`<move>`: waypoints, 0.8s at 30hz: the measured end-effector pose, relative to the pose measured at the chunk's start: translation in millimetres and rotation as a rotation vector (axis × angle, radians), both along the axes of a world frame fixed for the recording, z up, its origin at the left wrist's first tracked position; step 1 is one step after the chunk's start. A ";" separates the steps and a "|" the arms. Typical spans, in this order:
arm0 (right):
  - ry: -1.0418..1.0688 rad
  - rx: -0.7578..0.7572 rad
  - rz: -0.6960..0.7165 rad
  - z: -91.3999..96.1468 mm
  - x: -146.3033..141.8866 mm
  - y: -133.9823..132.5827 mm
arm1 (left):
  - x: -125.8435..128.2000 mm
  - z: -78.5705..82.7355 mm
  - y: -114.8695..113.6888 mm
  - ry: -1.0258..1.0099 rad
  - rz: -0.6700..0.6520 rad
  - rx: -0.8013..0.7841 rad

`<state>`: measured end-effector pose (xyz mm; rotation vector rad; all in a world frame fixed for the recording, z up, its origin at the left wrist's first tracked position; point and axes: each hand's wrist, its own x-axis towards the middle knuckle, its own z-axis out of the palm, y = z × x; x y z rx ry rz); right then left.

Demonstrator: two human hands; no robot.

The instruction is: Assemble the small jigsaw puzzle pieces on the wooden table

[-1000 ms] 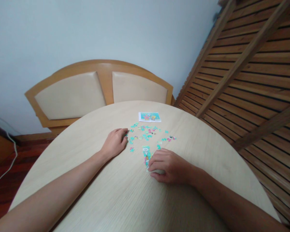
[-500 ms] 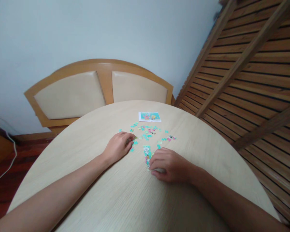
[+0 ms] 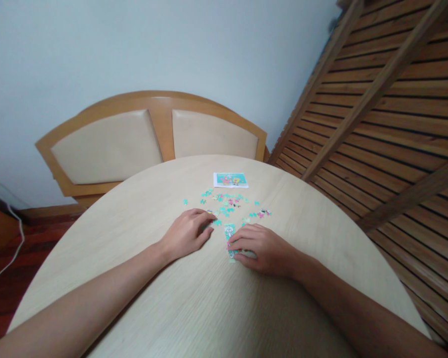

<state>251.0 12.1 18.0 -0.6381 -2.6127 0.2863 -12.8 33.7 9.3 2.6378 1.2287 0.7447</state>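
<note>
A narrow joined strip of jigsaw puzzle (image 3: 229, 230), teal with a pale cartoon figure, lies flat near the table's middle. My right hand (image 3: 263, 248) curls over its right side, fingertips and thumb resting on it and hiding part of it. To the left, my left hand (image 3: 189, 231) lies palm down, thumb and forefinger apart. Its fingertips touch or nearly touch some teal puzzle pieces (image 3: 217, 222); whether a piece is under the fingers is hidden. Just beyond both hands, loose puzzle pieces (image 3: 229, 201) are scattered in teal, pink and yellow.
Behind the pieces lies a reference picture card (image 3: 231, 180) with pink and yellow cartoon figures. The round wooden table (image 3: 134, 288) faces a padded chair back (image 3: 164, 124) by the wall. A slatted wooden panel (image 3: 388, 124) stands on the right.
My left hand has shifted slightly right and nearer me, and teal pieces by its fingertips now lie further right. Under my right hand the strip has turned straighter and slid a little right.
</note>
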 end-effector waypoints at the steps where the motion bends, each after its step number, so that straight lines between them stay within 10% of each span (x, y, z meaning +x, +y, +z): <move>1: 0.001 0.008 -0.013 0.4 0.5 0.2 | 1.0 -0.2 -1.2 0.008 -0.011 0.004; 24: 0.014 -0.007 0.054 4.9 5.2 3.1 | 15.4 1.3 -20.1 -0.156 -0.154 -0.220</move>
